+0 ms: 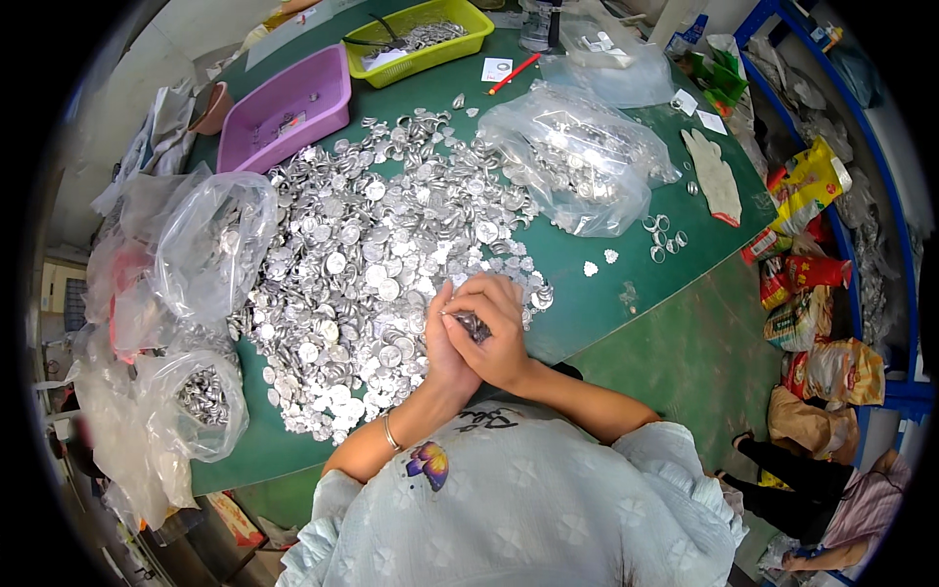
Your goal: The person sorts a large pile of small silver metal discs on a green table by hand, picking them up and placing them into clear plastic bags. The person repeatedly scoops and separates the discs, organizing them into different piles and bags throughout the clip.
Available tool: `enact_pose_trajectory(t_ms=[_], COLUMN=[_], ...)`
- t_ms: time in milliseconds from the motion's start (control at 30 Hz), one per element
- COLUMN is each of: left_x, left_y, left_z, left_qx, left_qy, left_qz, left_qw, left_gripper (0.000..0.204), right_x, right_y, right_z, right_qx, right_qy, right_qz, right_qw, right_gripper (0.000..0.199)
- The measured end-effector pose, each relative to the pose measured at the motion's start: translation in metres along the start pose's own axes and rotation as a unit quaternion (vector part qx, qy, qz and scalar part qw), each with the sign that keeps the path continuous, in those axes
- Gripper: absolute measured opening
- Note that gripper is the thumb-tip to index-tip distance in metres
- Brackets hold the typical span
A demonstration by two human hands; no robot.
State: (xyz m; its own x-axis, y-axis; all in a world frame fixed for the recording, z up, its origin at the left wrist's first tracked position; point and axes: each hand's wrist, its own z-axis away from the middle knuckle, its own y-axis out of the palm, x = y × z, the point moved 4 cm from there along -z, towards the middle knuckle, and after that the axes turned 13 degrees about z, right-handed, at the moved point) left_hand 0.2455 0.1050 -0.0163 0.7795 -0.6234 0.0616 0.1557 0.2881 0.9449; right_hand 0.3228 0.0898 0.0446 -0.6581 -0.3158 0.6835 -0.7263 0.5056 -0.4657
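Black-lettered shirt (pixel 533 499), fingers (pixel 496 295) around metal pieces (pixel 474 328)

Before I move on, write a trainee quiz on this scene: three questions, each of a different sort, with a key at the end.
1. True or false: the purple tray stands to the right of the yellow tray.
2. By the metal pieces, the left hand and right hand are: A) far apart; B) together; C) in the purple tray.
3. Which wrist wears a bracelet?

Key: 1. False, it stands to the left. 2. B. 3. The left.
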Motion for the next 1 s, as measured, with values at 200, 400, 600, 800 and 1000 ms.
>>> enact_pose_trajectory(t_ms=[200, 400, 600, 800, 1000], left_x=[0.001, 0.002, 0.006, -0.008, -0.013], left_y=[0.004, 0.013, 0.036, 0.024, 0.036], left_z=[-0.011, -0.012, -0.011, -0.019, -0.028], left_qx=[-0.042, -0.089, -0.093, -0.046, -0.084], left_qy=[0.049, 0.023, -0.020, -0.031, -0.030], left_qz=[-0.015, 0.008, -0.047, 0.048, 0.014], left_qw=[0.998, 0.996, 0.994, 0.997, 0.996], left_gripper=[0.038, 0.035, 0.039, 0.040, 0.040], right_x=[0.008, 0.002, 0.000, -0.035, -0.084], right_y=[-0.001, -0.002, -0.012, -0.033, -0.064], right_z=[-0.010, -0.014, -0.026, -0.015, 0.013], right_qx=[0.038, 0.093, 0.106, 0.022, -0.056], right_qy=[-0.026, -0.022, 0.021, 0.079, 0.202], right_qz=[0.078, 0.192, 0.125, 0.027, 0.015], right_qw=[0.996, 0.977, 0.986, 0.996, 0.978], right_gripper=[0.028, 0.046, 0.049, 0.034, 0.014])
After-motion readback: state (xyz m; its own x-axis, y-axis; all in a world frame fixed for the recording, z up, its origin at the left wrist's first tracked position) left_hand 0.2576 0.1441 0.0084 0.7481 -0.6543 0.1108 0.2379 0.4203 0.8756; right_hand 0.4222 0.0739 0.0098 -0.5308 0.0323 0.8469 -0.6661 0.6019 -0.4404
